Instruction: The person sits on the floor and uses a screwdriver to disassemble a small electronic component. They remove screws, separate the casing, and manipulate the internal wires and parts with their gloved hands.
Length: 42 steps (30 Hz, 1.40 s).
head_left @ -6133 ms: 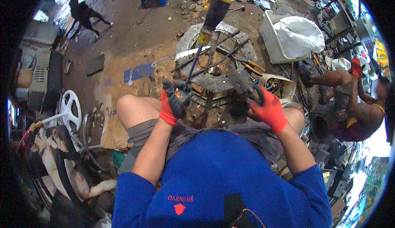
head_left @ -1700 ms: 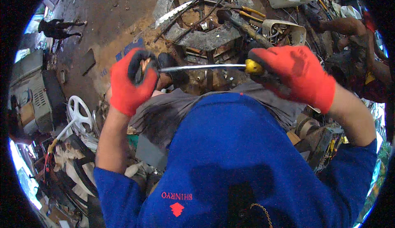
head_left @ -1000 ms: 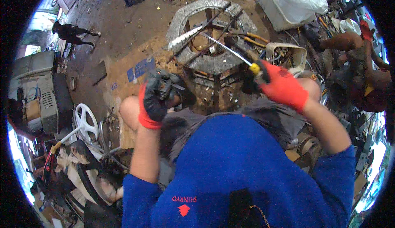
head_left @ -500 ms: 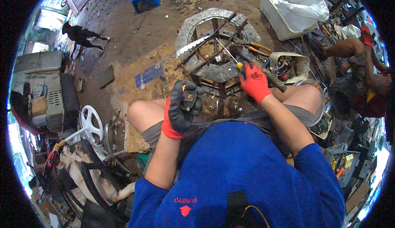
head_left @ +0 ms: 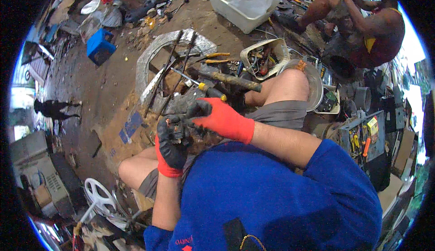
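My left hand, in a red and black glove, grips a small dark blocky part with copper-coloured bits at its top. Close beside it is my right hand, gloved the same way, its fingers curled toward the part; what lies between its fingertips is hidden. A screwdriver with a yellow and black handle rests on the round grey stand just beyond my hands, apart from both. Dark metal bars lie across that stand, and pliers with orange handles sit at its right.
A thick rod lies right of the stand. Beyond my right knee is a cream bin of scrap; a white tub holds a plastic bag. Another person sits at far right. A blue stool and black dog are at left.
My right hand has let go of the screwdriver, which now lies on the stand, and has come left to the part in my left hand. The whole view has turned to the right.
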Motion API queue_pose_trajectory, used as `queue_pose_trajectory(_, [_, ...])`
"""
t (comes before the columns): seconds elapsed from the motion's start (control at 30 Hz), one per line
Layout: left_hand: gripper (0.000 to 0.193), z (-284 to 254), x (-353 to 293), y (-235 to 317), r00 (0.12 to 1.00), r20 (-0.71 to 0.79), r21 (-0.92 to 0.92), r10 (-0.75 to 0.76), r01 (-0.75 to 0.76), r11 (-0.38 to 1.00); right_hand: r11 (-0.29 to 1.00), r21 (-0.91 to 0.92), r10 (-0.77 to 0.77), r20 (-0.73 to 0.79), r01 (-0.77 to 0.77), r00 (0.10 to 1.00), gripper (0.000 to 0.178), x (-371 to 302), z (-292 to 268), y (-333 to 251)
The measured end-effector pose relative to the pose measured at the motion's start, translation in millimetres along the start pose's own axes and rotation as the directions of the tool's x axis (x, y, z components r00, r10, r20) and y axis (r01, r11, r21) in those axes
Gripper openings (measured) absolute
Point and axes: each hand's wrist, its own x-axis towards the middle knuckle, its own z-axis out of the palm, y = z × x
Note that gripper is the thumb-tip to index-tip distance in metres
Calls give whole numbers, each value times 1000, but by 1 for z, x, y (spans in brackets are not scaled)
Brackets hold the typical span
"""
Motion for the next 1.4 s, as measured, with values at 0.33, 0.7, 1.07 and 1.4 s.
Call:
queue_pose_trajectory(0.33, [44,6,27,16,953,221,716,206,-302,629,841,-493,-192,-656,-222,730,30,16,-277,14])
queue_pose_trajectory(0.7, [50,13,28,1,1000,-11,475,-7,12,880,974,-215,-76,-605,-71,792,49,52,-330,49])
queue_pose_trajectory(1.07, [62,31,18,22,960,260,507,-105,-43,861,998,28,38,366,-52,930,70,-2,-15,-4])
queue_pose_trajectory(1.4, [46,24,-30,22,993,-111,434,-34,79,898,988,-153,67,208,-35,976,66,-11,9,-3])
